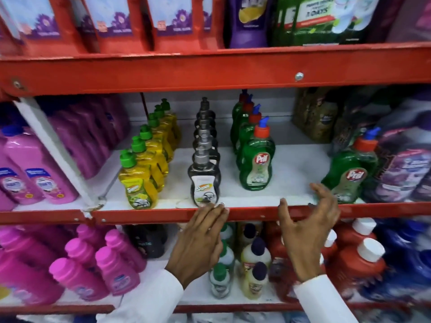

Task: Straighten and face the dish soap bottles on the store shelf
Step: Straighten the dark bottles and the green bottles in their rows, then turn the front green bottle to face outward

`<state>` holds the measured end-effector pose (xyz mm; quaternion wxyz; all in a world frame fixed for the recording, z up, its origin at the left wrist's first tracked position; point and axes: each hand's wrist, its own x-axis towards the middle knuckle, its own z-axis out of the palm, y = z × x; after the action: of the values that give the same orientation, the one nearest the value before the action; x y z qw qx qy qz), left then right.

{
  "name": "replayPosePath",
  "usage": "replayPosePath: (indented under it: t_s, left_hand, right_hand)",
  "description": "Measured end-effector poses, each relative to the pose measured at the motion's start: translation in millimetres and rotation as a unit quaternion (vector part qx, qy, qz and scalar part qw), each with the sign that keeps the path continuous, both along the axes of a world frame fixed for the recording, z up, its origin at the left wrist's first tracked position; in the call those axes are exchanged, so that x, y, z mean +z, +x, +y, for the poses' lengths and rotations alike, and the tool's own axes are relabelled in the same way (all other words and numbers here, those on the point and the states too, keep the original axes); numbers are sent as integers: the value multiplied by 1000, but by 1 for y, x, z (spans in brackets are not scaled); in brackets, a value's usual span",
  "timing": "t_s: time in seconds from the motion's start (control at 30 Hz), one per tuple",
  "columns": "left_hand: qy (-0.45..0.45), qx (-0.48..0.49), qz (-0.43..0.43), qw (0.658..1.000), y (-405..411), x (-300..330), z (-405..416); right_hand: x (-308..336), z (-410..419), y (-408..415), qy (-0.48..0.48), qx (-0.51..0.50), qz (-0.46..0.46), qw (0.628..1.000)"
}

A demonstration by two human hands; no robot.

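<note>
On the white middle shelf (291, 159), across the centre of the frame, the dish soap stands in 3 front-to-back files: yellow bottles (140, 183) with green caps at centre left, dark clear bottles (205, 180) in the middle, and green bottles (256, 166) with red caps at centre right. 1 stray green bottle (347, 178) stands apart at the right, tilted toward the purple packs (401, 173) beside it and seemingly touching them, its label turned a little off front. The left hand (200, 238) lies flat, fingers together, with its fingertips on the red shelf lip (140, 214) just below the front dark bottle; it grasps nothing. The right hand (307, 229) is spread and empty, thumb over the lip and fingers curled up close to the base of the stray bottle, though contact cannot be made out. The likely next step is to right that bottle and bring it into the green file. The risk lies there: it sits near the front edge and already leans, so a push high on its body could tip it over the lip onto the bottles on the shelf below. Sliding it across the gap too briskly could also knock the front green bottle and topple the file behind.
</note>
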<state>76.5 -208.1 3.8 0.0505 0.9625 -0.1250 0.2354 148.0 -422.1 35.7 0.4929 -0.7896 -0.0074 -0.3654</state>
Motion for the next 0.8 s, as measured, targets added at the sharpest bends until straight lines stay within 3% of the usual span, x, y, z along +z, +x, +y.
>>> replayPosePath:
  t_s: [0.13,0.3,0.43,0.8]
  left_hand:
    - [-18,32,-13,999,7,-4,-13]
    - [-37,43,-19,998,8,-7,-18]
    - [-53,60,1,997,6,-4,-21]
    - [-105,73,13,992,7,-8,-27]
  right_hand:
    - [-7,-35,23,-9,-97,4,995]
    - [0,-62,61,20,-93,67,993]
    - [10,-67,75,44,-89,66,993]
    - [35,0,34,-13,52,71,996]
